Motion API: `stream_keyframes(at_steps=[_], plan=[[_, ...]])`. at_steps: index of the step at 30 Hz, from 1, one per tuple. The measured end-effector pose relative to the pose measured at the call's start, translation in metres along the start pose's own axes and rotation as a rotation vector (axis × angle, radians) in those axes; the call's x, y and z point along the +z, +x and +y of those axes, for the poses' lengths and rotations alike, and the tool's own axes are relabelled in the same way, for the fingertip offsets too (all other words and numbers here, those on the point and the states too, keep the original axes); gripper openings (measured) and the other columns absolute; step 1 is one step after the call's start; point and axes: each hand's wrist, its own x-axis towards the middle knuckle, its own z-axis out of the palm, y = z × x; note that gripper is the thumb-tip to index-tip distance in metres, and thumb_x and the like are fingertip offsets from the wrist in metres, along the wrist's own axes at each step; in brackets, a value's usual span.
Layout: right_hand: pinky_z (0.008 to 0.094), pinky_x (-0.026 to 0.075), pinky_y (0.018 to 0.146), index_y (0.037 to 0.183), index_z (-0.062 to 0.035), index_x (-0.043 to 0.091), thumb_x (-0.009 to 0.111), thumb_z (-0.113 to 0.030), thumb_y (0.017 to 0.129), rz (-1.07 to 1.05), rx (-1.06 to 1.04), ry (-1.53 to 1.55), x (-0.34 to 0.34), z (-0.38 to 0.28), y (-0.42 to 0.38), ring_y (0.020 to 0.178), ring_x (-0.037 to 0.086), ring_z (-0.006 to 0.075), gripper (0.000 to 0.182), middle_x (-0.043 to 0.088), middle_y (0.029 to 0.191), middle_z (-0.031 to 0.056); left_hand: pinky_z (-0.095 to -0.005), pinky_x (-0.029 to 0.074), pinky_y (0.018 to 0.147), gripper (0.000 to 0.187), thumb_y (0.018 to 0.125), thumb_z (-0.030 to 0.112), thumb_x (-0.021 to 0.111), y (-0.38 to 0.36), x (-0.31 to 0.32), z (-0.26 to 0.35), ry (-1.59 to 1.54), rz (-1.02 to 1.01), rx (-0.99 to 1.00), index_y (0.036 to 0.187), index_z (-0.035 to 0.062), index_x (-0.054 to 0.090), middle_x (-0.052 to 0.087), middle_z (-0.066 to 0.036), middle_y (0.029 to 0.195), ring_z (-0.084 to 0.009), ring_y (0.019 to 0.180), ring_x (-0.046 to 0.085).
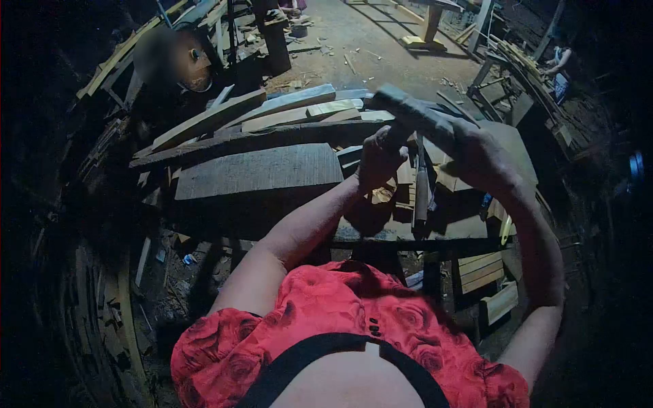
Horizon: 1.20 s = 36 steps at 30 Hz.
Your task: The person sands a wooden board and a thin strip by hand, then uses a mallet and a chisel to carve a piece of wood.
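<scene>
A thick grey block (416, 111), long and blunt-ended, slants across the upper middle of the view. My right hand (479, 158) is wrapped round its lower right end. My left hand (381, 158) is closed beside the block's left part, around something dark that I cannot make out. Beneath and between the hands, a chisel-like tool with a round handle (421, 194) lies pointing away from me, among small wood pieces (406, 175). A wide grey board (262, 170) with a rough grain lies to the left of my left hand.
Long wooden strips (289, 102) are piled behind the wide board. A stack of slats (481, 272) is low at the right. At the far right a person (561, 68) is near more timber. A wooden post (431, 26) on a foot stands at the back.
</scene>
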Motion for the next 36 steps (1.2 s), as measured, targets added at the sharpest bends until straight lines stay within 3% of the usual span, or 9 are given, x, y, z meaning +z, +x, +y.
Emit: stream_keyframes(at_steps=[5,7,11,13,18,21,29,30,36], plan=[[0.0330,0.048,0.060,0.089,-0.0007,0.050,0.070,-0.029,0.070,0.400,-0.271,0.046,-0.022,0.016,0.019,0.068,0.058,0.0248,0.040,0.056,0.076,0.0143,-0.0371,0.048,0.063,0.037,0.068,0.008,0.055,0.000,-0.002,0.005,0.016,0.058,0.070,0.104,0.0077,0.051,0.055,-0.012,0.083,-0.0303,0.071,0.056],[0.0310,0.047,0.057,0.090,-0.0002,0.050,0.070,-0.027,0.071,0.517,0.263,0.682,-0.025,0.003,0.014,0.062,0.053,0.0230,0.038,0.055,0.073,0.0124,-0.0376,0.047,0.062,0.033,0.068,0.009,0.056,0.000,-0.003,0.002,-0.070,-0.022,-0.141,0.100,0.0071,0.051,0.054,-0.013,0.081,-0.0319,0.071,0.056],[0.0363,0.049,0.067,0.096,-0.0028,0.048,0.068,-0.015,0.070,0.163,-0.297,0.005,0.023,-0.015,0.015,0.077,0.060,0.0336,0.035,0.058,0.084,0.0154,-0.0352,0.048,0.062,0.030,0.068,0.010,0.058,-0.001,0.002,-0.001,-0.207,0.039,-0.182,0.097,0.0067,0.053,0.055,-0.013,0.082,-0.0298,0.071,0.057],[0.0389,0.048,0.065,0.102,-0.0047,0.048,0.074,-0.014,0.061,-0.159,0.112,-0.034,0.001,0.003,0.007,0.078,0.060,0.0350,0.048,0.058,0.078,0.0142,-0.0341,0.048,0.062,0.028,0.067,0.010,0.060,0.000,-0.001,0.007,-0.171,0.002,-0.195,0.095,0.0078,0.054,0.055,-0.012,0.080,-0.0276,0.071,0.058],[0.0361,0.044,0.053,0.099,-0.0035,0.050,0.070,-0.014,0.066,0.419,0.328,0.497,-0.004,0.007,0.018,0.055,0.051,0.0301,0.040,0.049,0.062,0.0105,-0.0339,0.048,0.062,0.028,0.067,0.011,0.062,0.002,-0.001,0.006,-0.165,0.076,-0.082,0.094,0.0074,0.056,0.056,-0.010,0.079,-0.0269,0.071,0.059],[0.0339,0.045,0.060,0.098,-0.0039,0.052,0.072,-0.017,0.066,0.159,-0.088,-0.361,0.047,0.014,0.006,0.068,0.054,0.0298,0.039,0.052,0.071,0.0124,-0.0344,0.048,0.062,0.029,0.067,0.011,0.063,0.005,-0.003,0.005,-0.072,0.047,-0.068,0.096,0.0079,0.056,0.056,-0.010,0.078,-0.0277,0.070,0.058],[0.0338,0.043,0.059,0.098,-0.0030,0.048,0.070,-0.012,0.068,0.423,0.227,0.440,0.038,0.012,0.007,0.069,0.052,0.0196,0.039,0.049,0.077,0.0125,-0.0361,0.049,0.061,0.036,0.067,0.010,0.062,0.005,-0.006,0.006,-0.024,0.061,-0.065,0.102,0.0094,0.052,0.055,-0.011,0.078,-0.0290,0.070,0.058],[0.0355,0.043,0.059,0.101,-0.0040,0.050,0.068,-0.013,0.068,0.369,-0.086,0.129,0.066,0.030,0.003,0.072,0.055,0.0255,0.038,0.054,0.080,0.0117,-0.0362,0.049,0.061,0.035,0.067,0.011,0.062,0.003,-0.004,0.005,0.021,0.047,-0.032,0.101,0.0088,0.053,0.055,-0.011,0.079,-0.0292,0.070,0.058],[0.0314,0.046,0.066,0.098,-0.0029,0.053,0.069,-0.012,0.066,-0.031,0.290,1.013,0.131,0.030,-0.025,0.075,0.056,0.0165,0.037,0.056,0.083,0.0046,-0.0365,0.048,0.062,0.031,0.068,0.008,0.059,-0.004,-0.010,-0.002,0.007,0.069,0.040,0.098,0.0069,0.050,0.053,-0.012,0.078,-0.0285,0.069,0.057]])
